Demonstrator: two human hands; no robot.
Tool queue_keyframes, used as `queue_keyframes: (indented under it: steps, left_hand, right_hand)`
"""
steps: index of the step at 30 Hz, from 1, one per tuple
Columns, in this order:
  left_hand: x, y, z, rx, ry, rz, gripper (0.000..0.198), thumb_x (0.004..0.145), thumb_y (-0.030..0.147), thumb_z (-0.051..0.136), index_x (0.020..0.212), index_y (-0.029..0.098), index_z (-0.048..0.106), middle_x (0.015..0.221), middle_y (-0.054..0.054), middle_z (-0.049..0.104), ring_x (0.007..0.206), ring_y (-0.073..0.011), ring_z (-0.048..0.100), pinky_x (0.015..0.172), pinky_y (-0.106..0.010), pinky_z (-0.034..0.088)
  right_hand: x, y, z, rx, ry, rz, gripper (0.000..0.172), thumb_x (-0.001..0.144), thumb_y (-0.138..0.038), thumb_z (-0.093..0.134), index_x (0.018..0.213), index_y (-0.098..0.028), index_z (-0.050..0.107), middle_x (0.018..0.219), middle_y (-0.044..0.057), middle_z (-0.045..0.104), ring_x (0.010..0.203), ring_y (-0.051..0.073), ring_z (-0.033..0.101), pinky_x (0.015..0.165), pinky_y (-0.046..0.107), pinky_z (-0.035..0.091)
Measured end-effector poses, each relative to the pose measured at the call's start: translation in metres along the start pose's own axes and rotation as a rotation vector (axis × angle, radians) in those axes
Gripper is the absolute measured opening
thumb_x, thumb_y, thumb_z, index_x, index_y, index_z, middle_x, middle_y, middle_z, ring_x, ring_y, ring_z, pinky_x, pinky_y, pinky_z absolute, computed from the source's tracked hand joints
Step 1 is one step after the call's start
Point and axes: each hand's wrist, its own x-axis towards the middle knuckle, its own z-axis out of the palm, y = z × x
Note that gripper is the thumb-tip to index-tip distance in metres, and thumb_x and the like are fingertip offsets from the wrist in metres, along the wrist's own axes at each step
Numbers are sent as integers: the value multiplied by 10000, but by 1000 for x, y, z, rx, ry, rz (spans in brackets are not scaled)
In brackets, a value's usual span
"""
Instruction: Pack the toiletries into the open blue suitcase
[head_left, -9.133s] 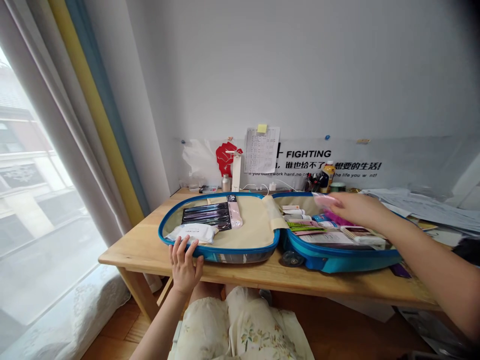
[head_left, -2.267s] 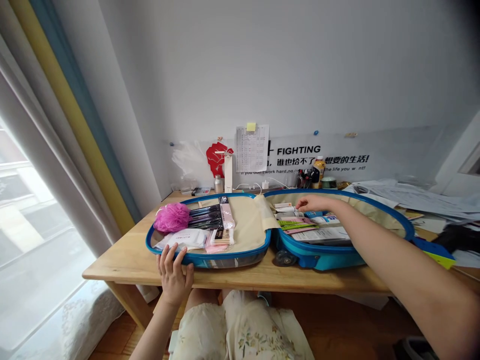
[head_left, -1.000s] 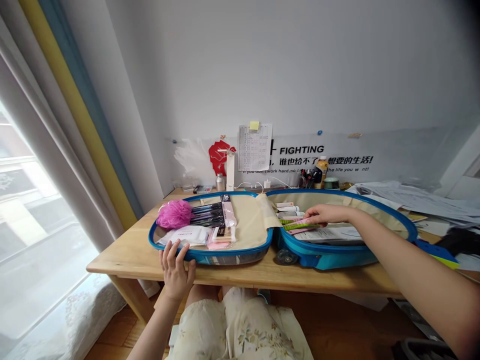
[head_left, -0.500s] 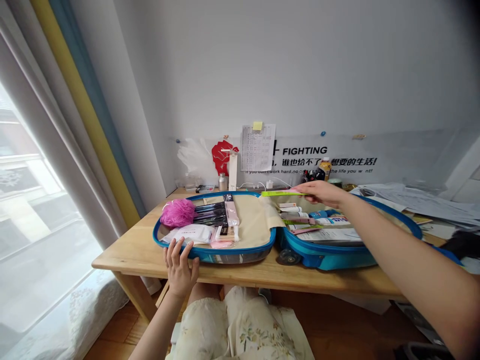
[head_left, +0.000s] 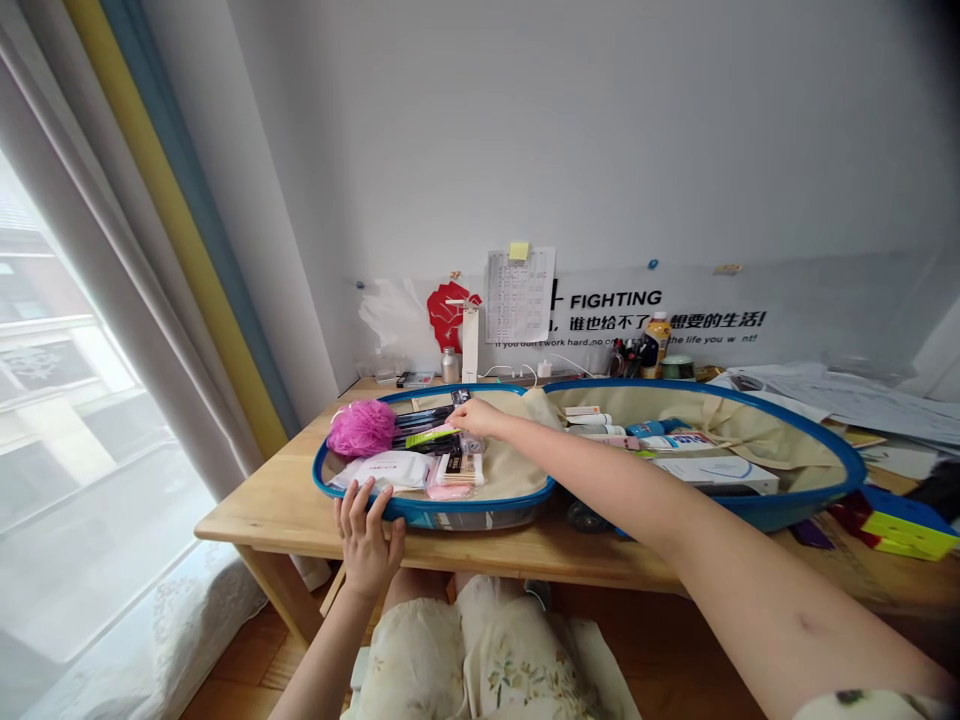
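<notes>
A blue suitcase (head_left: 517,503) lies unfolded on the desk with both halves facing up. My right hand (head_left: 478,418) pinches one end of a slim green-and-pink packet (head_left: 427,437), its contents too small to make out. The packet is over the left half, above dark slender packages (head_left: 420,418). Beside them are a pink bath puff (head_left: 361,428), a white soft pack (head_left: 391,469) and a pack of cotton swabs (head_left: 463,468). My left hand (head_left: 371,540) rests with fingers apart on the near left rim.
The right half holds tubes (head_left: 600,420), a blue item (head_left: 649,428) and a white box (head_left: 720,474). A metal bottle (head_left: 449,364), a drink bottle (head_left: 655,340) and papers (head_left: 847,390) stand or lie behind. Colourful blocks (head_left: 907,525) sit at the right on the wooden desk (head_left: 262,490).
My right hand has carried the green-and-pink packet leftward, from above the right half to low over the left half. My left hand stays at the rim. The view has shifted slightly.
</notes>
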Motion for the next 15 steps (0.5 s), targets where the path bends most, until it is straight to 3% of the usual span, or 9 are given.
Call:
queue_keyframes:
  steps: [2,4,9,12,15]
  left_hand:
    - [1,0,0,-1,3,10,461,912,227,489,1368,185,438,1395,-169,466,1445,-290,273,1178,-518,182]
    - [2,0,0,-2,6,12,463,912,225,489,1370,185,436,1394,-170,466,1447,-290,270,1179,-519,178]
    - [2,2,-1,-1,9,5,459,911,228,483,1367,186,442,1394,-168,470,1443,-293,276,1177,-525,181]
    - [2,2,-1,-10,5,-9,455,908,229,485,1360,191,452,1398,-162,469,1440,-292,282,1177,-525,180]
    - [0,1,0,-13,4,-11,453,908,237,486,1358,192,457,1404,-161,465,1438,-293,284,1178,-525,180]
  right_hand:
    - [5,-1,7,-46,-10,-18,301,914,-412,571,1045,-153,649,1083,44,664,953,163,634,845,354,542]
    - [7,0,12,-84,-29,-23,268,909,-373,585,1058,-164,664,1065,47,685,941,159,648,854,347,538]
    - [4,5,14,-138,-94,-17,229,854,-251,626,1051,-212,736,758,15,727,670,137,672,655,227,509]
    - [-1,7,-4,-156,-82,-30,203,836,-240,633,1002,-209,746,796,10,734,578,99,634,598,201,481]
    - [-9,14,-40,-168,-9,-43,205,859,-249,600,1008,-191,728,885,26,738,567,64,603,606,180,467]
